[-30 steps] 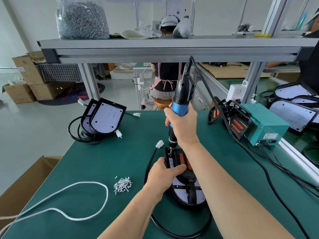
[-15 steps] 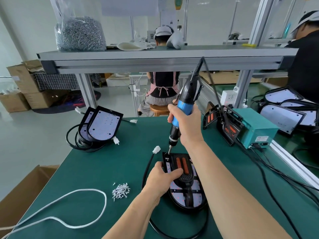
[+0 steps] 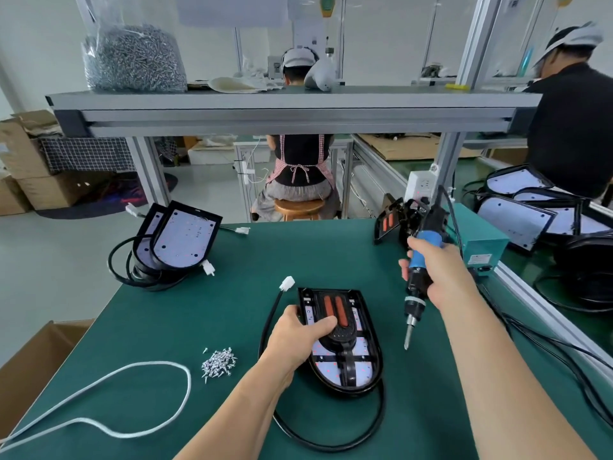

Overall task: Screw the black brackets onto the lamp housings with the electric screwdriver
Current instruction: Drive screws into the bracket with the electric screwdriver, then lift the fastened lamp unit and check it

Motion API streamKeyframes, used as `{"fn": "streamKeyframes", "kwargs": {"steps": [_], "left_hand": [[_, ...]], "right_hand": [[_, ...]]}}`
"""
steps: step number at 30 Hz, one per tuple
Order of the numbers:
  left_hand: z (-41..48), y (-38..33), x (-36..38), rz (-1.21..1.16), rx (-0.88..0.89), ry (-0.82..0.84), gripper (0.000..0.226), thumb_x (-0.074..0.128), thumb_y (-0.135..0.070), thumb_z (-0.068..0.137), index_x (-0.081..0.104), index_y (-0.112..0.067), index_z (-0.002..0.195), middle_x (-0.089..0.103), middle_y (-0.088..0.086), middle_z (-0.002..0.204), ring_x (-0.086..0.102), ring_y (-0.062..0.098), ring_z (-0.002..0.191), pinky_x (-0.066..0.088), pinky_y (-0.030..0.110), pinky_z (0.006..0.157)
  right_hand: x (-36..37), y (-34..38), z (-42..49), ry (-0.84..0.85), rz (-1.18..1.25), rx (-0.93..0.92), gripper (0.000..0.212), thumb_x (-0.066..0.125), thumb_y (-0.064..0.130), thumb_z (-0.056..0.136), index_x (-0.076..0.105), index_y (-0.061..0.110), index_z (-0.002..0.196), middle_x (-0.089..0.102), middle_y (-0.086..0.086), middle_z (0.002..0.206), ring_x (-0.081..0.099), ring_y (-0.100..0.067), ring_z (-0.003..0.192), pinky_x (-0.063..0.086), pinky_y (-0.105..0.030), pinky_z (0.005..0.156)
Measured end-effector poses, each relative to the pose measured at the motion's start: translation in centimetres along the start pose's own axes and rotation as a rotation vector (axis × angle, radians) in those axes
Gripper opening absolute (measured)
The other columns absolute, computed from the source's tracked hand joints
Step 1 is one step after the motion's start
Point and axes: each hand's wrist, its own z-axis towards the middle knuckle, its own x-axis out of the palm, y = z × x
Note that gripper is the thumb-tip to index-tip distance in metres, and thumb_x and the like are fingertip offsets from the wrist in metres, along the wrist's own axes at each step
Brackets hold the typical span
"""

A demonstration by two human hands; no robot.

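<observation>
The green bench [image 3: 166, 310] carried the lamp housing [image 3: 363, 371] near its front middle, face up, with its black cable [image 3: 331, 441] looped round the near end. The housing looked rigid and moderately heavy, but its exposed LED board seemed fragile, so the rim was probably the safest place to hold. The left hand [image 3: 295, 340] gripped that left rim, thumb lying over the black bracket [image 3: 345, 332], which sat in the housing's centre. The right hand [image 3: 441, 277] was wrapped round the electric screwdriver [image 3: 416, 293], stiff and top-heavy by its trailing cord, bit pointing down over bare bench just right of the housing. Open room lay between housing and the bench's right rail [image 3: 547, 310]; a green power box [image 3: 481, 247] crowded the far right. The screws [image 3: 219, 361], tiny and easily scattered, were piled left of the housing, near a white cord [image 3: 132, 370].
</observation>
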Motion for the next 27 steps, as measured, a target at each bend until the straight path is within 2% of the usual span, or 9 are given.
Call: {"fn": "streamKeyframes", "kwargs": {"steps": [4, 8, 11, 13, 15, 18, 20, 24, 27], "left_hand": [[-0.2, -0.1, 0.0, -0.004, 0.011, -0.001, 0.055, 0.085, -0.043, 0.059, 0.06, -0.026, 0.105, 0.075, -0.005, 0.103, 0.072, 0.014, 0.095, 0.055, 0.038, 0.093], [-0.5, -0.3, 0.0, 0.001, 0.007, -0.007, 0.059, 0.083, -0.046, 0.055, 0.06, -0.025, 0.106, 0.075, -0.005, 0.104, 0.072, 0.016, 0.097, 0.055, 0.04, 0.095], [-0.5, -0.4, 0.0, 0.006, 0.004, -0.005, 0.056, 0.086, -0.043, 0.06, 0.06, -0.025, 0.106, 0.075, -0.005, 0.104, 0.072, 0.015, 0.096, 0.055, 0.038, 0.093], [-0.5, -0.3, -0.1, 0.002, 0.003, -0.006, 0.048, 0.088, -0.038, 0.069, 0.06, -0.026, 0.105, 0.075, -0.006, 0.102, 0.073, 0.013, 0.094, 0.055, 0.032, 0.085], [-0.5, -0.3, -0.1, 0.005, 0.003, -0.012, 0.043, 0.087, -0.035, 0.073, 0.061, -0.025, 0.106, 0.076, -0.007, 0.101, 0.073, 0.012, 0.093, 0.055, 0.029, 0.082], [-0.5, -0.4, 0.0, 0.029, 0.001, -0.023, 0.045, 0.086, -0.037, 0.073, 0.062, -0.023, 0.107, 0.075, -0.005, 0.103, 0.072, 0.015, 0.095, 0.055, 0.037, 0.092], [-0.6, -0.5, -0.1, 0.055, 0.0, -0.023, 0.047, 0.086, -0.041, 0.071, 0.062, -0.023, 0.107, 0.075, -0.005, 0.105, 0.071, 0.014, 0.096, 0.055, 0.036, 0.093], [-0.9, -0.6, -0.6, 0.194, 0.031, -0.053, 0.057, 0.079, -0.056, 0.073, 0.059, -0.018, 0.11, 0.07, -0.004, 0.111, 0.067, 0.014, 0.1, 0.055, 0.035, 0.09], [-1.3, -1.0, -1.3, 0.371, 0.059, -0.198, 0.054, 0.062, -0.066, 0.082, 0.053, -0.021, 0.112, 0.065, -0.004, 0.104, 0.064, 0.016, 0.095, 0.053, 0.032, 0.078]], "right_hand": [[-3.4, -3.2, 0.0, -0.066, -0.109, 0.061, 0.022, 0.069, 0.012, 0.096, 0.049, 0.004, 0.104, 0.055, -0.013, 0.1, 0.062, -0.023, 0.072, 0.054, -0.034, 0.053], [-5.0, -6.1, -0.3, -0.171, -0.134, 0.015, 0.029, 0.071, 0.012, 0.094, 0.048, 0.005, 0.111, 0.056, -0.01, 0.094, 0.061, -0.021, 0.069, 0.054, -0.026, 0.043], [-5.6, -7.2, -0.6, -0.235, -0.183, -0.026, 0.033, 0.075, 0.012, 0.089, 0.051, 0.003, 0.11, 0.063, -0.015, 0.095, 0.063, -0.023, 0.07, 0.055, -0.031, 0.056], [-5.8, -7.7, -1.2, -0.299, -0.349, -0.065, 0.03, 0.078, 0.018, 0.083, 0.052, 0.016, 0.097, 0.066, -0.015, 0.097, 0.061, -0.021, 0.072, 0.046, -0.032, 0.062], [-5.9, -7.8, -1.8, -0.324, -0.486, -0.108, 0.031, 0.077, 0.019, 0.078, 0.05, 0.022, 0.093, 0.064, -0.012, 0.098, 0.058, -0.019, 0.072, 0.04, -0.03, 0.059], [-5.9, -7.6, -2.3, -0.32, -0.656, -0.138, 0.044, 0.07, 0.017, 0.08, 0.05, 0.011, 0.119, 0.056, -0.015, 0.115, 0.06, -0.033, 0.093, 0.052, -0.04, 0.072], [-5.9, -7.5, -2.7, -0.328, -0.716, -0.157, 0.043, 0.064, 0.016, 0.085, 0.047, 0.007, 0.124, 0.053, -0.018, 0.12, 0.057, -0.04, 0.105, 0.054, -0.046, 0.081], [-6.4, -8.0, -3.9, -0.302, -0.773, -0.224, 0.026, 0.057, 0.014, 0.092, 0.048, 0.004, 0.115, 0.056, -0.015, 0.111, 0.055, -0.04, 0.101, 0.051, -0.046, 0.079], [-6.8, -8.4, -4.7, -0.265, -0.836, -0.324, 0.046, 0.06, 0.01, 0.094, 0.049, 0.005, 0.138, 0.052, -0.012, 0.136, 0.05, -0.031, 0.119, 0.043, -0.042, 0.098]]}}
